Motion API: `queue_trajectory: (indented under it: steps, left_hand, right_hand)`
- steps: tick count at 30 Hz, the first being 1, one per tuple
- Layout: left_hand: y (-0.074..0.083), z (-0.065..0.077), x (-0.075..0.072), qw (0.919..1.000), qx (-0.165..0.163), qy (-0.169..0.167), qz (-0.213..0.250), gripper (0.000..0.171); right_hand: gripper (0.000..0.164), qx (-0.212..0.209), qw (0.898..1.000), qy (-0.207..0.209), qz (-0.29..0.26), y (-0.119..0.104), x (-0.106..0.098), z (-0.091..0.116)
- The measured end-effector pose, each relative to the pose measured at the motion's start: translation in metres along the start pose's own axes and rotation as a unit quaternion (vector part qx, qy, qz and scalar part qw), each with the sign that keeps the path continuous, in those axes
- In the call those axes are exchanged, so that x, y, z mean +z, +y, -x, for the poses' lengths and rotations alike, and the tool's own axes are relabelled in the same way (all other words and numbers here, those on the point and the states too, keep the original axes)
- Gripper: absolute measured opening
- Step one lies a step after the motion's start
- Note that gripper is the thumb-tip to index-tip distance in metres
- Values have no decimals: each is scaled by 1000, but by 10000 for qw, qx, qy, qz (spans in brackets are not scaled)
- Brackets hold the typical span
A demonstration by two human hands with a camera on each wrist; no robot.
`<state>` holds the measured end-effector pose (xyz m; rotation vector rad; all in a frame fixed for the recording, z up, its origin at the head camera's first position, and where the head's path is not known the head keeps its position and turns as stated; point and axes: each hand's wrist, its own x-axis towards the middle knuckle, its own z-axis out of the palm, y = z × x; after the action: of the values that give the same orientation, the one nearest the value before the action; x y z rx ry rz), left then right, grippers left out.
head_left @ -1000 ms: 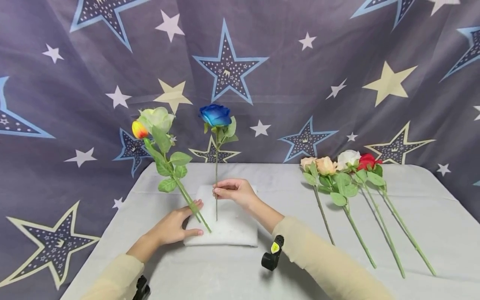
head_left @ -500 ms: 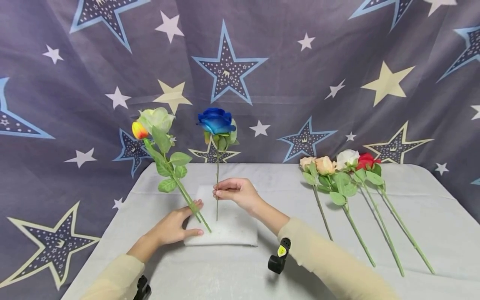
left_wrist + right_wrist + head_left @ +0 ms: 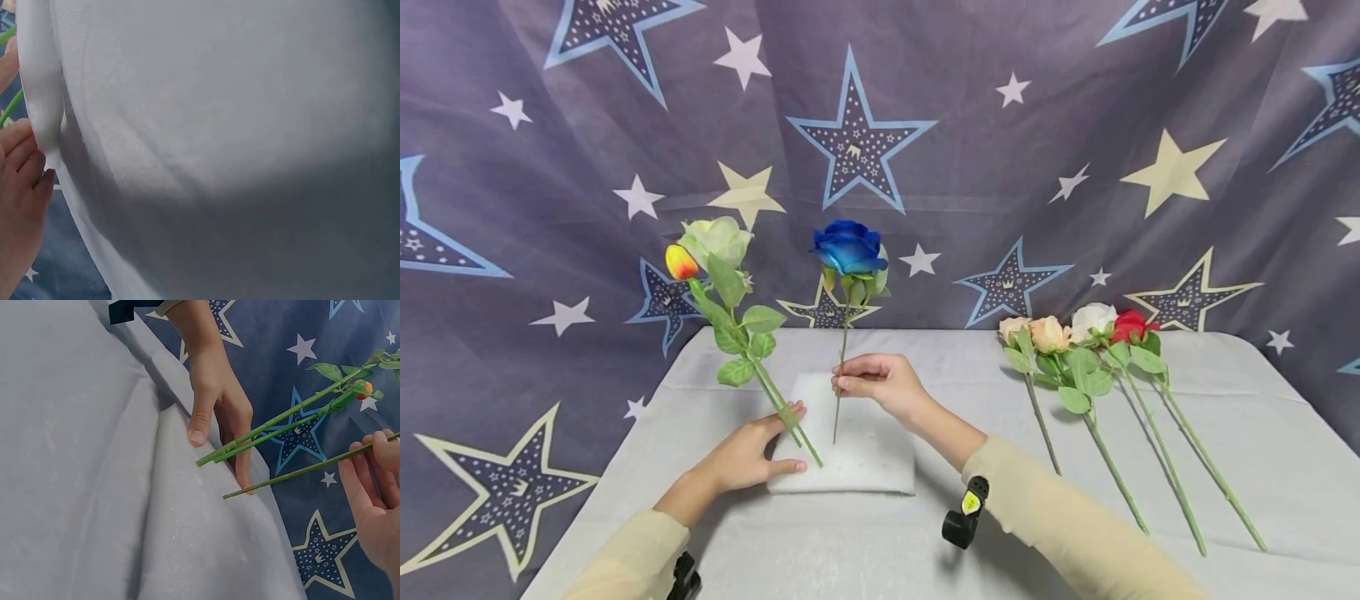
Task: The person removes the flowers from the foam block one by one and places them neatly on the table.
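A blue rose [image 3: 850, 247] stands nearly upright above the white foam block [image 3: 872, 467]. My right hand [image 3: 883, 385] pinches its thin stem between thumb and fingertips. The stem's lower end is at the block's top; whether it touches or enters the foam, I cannot tell. My left hand [image 3: 748, 452] rests on the block's left side, thumb and fingers spread. Between them pass the green stems of a pale green-white rose [image 3: 718, 242] and a yellow-orange tulip [image 3: 681, 262], which lean left with their lower ends at the foam. In the right wrist view, both stems [image 3: 269, 434] meet the block.
On the table's right side lie several roses: two peach roses [image 3: 1049, 334], a white rose [image 3: 1093, 322] and a red rose [image 3: 1133, 326], stems toward the front. A light grey cloth [image 3: 820, 550] covers the table. Behind it hangs a dark curtain [image 3: 940, 200] with stars.
The blue bloom has turned to face forward more and tipped slightly to the right. My right hand has shifted a little right with the stem. My left hand has stayed in place.
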<state>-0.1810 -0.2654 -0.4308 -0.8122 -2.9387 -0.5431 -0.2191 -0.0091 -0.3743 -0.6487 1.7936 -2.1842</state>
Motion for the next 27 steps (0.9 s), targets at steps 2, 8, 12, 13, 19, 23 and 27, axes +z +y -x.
queue_trajectory:
  steps: [2,8,12,13,19,23,27]
  left_hand:
    - [0,0,0,10000,1,0,6,82]
    - [1,0,0,10000,29,-12,22,81]
    - [1,-1,-1,10000,55,-36,-2,81]
    - [1,-1,-1,10000,58,-44,-11,81]
    - [0,-1,0,10000,44,-44,-36,81]
    - [0,-1,-1,9999,-26,-112,-1,82]
    - [1,-1,-2,9998,-83,-187,4,83]
  right_hand:
    - [26,-36,10000,-25,9,-2,0,0]
    - [25,-106,9999,-17,108,-6,2,-1]
    - [25,-84,9998,-18,188,-8,3,-1]
    - [25,-90,9997,-23,207,-8,3,0]
    - [24,-263,9986,-57,465,-10,6,2]
    - [20,-641,9949,-148,759,-9,8,3]
    - [18,-959,9914,-247,858,-9,10,5]
